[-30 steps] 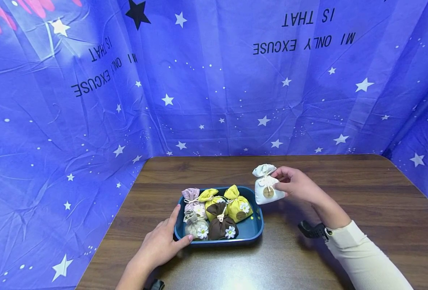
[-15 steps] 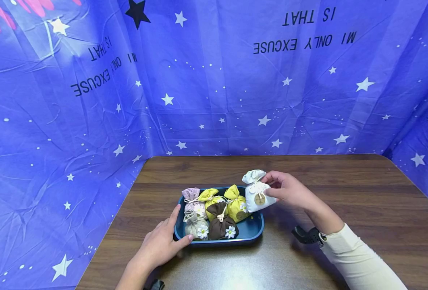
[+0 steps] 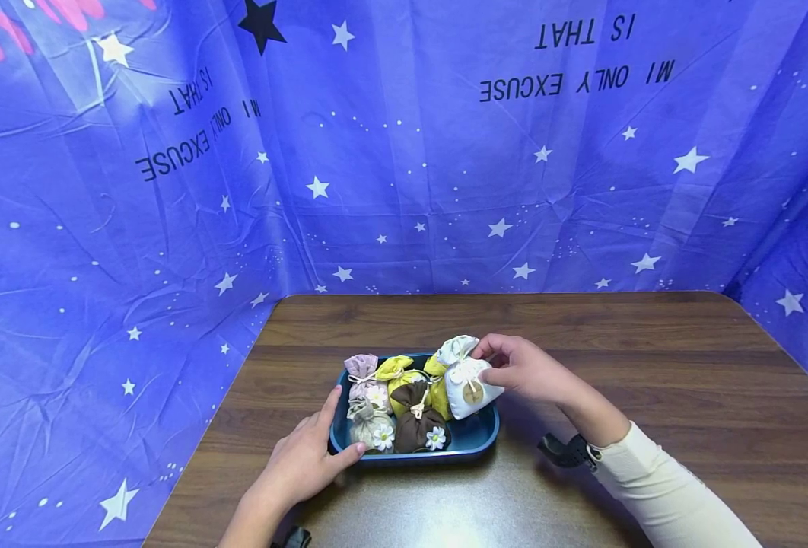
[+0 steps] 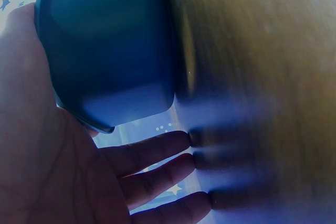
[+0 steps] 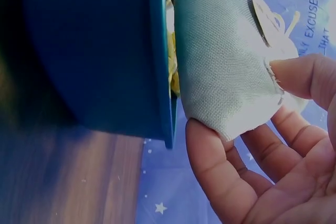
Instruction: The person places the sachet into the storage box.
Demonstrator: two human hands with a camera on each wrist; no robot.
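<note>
My right hand [image 3: 523,371] pinches a white cloth drawstring pouch [image 3: 469,390] with a round tan tag, held above the right part of a dark blue tray [image 3: 472,445]. In the right wrist view the thumb and fingers grip the side of the white pouch [image 5: 226,56], beside the tray wall [image 5: 105,51]. My left hand [image 3: 304,460] rests against the tray's left end, its thumb at the front rim. The left wrist view shows several of its fingers extended down to the table. In the tray sit a lilac pouch [image 3: 361,369], yellow pouches [image 3: 395,368], a grey pouch [image 3: 368,431] and a brown pouch [image 3: 414,432].
The tray stands on a brown wooden table [image 3: 623,327]. Blue curtains [image 3: 404,190] with stars and lettering hang behind the table and at both sides. A black strap [image 3: 564,450] is on the right wrist.
My right hand has carried the white pouch left and toward me, from beside the tray to over its right part, now partly covering a yellow pouch. The left hand and tray have stayed put.
</note>
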